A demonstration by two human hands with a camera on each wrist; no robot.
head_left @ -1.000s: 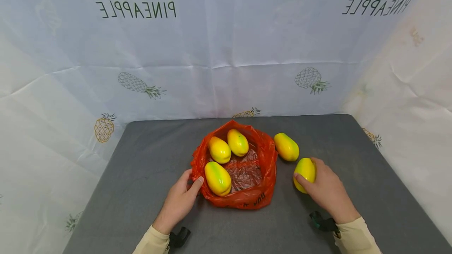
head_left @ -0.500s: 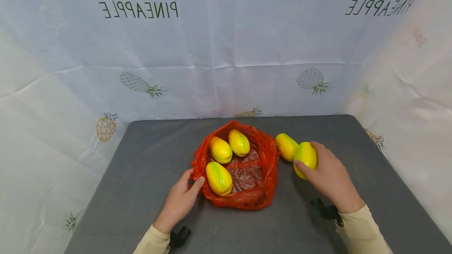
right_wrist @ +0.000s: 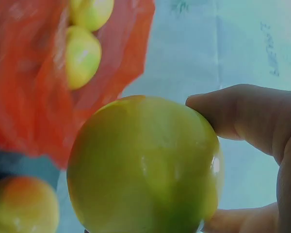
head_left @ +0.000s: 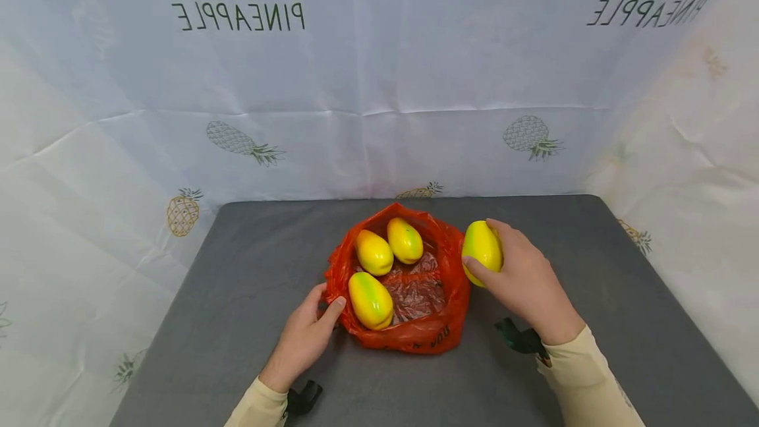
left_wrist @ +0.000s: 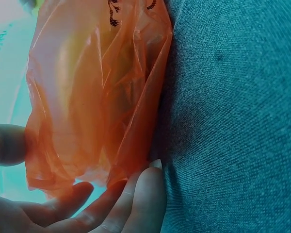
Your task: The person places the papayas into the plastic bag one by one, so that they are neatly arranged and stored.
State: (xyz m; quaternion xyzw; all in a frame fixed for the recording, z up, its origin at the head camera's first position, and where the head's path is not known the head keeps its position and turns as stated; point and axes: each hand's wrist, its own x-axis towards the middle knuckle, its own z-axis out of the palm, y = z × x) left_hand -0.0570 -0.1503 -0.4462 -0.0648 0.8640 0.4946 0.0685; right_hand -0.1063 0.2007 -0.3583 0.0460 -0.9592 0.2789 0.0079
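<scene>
My right hand (head_left: 524, 275) grips a yellow-green mango (head_left: 483, 252) between thumb and fingers, just right of the red plastic bag (head_left: 453, 321). The bag stands wide open at its mouth, and three mangoes (head_left: 370, 300) lie inside toward its left and back. With thumb and fingers my left hand (head_left: 305, 335) holds the bag's left rim; the left wrist view shows the thumb (left_wrist: 7, 144) on one side of the thin plastic. Another mango (right_wrist: 24, 206) lies outside the bag in the right wrist view, hidden in the head view behind the held one.
A dark grey table (head_left: 261, 249) carries everything. Behind it hangs a white cloth (head_left: 379, 71) printed with pineapples, which also closes off both sides. Dark straps (head_left: 522, 336) sit at the wrists.
The right hand has lifted its mango and carried it away from me, then left toward the bag, over the loose mango. The left hand stays on the bag's rim.
</scene>
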